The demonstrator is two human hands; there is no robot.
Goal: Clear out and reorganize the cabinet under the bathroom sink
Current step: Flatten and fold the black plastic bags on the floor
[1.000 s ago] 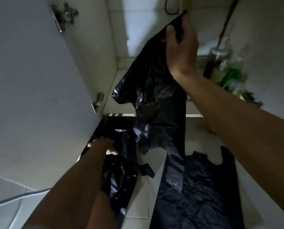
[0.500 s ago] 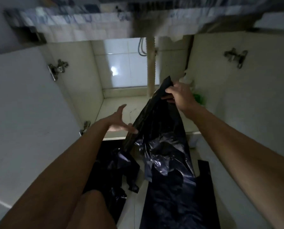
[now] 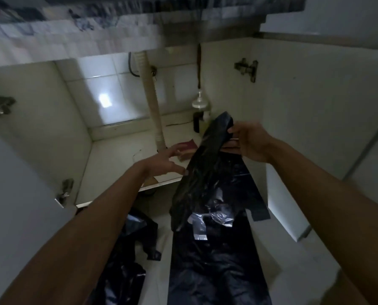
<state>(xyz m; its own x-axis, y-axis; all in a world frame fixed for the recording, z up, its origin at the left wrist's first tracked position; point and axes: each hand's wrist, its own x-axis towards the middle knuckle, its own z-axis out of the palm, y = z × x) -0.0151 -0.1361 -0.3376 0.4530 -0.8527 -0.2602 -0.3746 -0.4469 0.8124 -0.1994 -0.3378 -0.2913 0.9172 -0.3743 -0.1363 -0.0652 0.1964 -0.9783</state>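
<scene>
The right hand [image 3: 250,143] is raised in front of the open cabinet [image 3: 58,119], its fingers curled round the bunched top of a black bag [image 3: 202,183], pinching it against the thumb. The bag hangs from that grip, over the front edge of the cabinet base, and its lower end reaches a flat bag [image 3: 216,274] spread on the floor [image 3: 293,260]. The left hand [image 3: 161,162] is just left of the hanging bag, fingers straight and spread, holding nothing; its thumb tip is at the bag's left edge, though I cannot tell if it touches. A crumpled bag [image 3: 130,256] lies on the floor under the left forearm. Inside, a hose [image 3: 151,102] comes down to the middle of the base, a pump bottle [image 3: 200,111] stands in the back right corner, and a reddish thing [image 3: 188,146] lies behind the left hand.
</scene>
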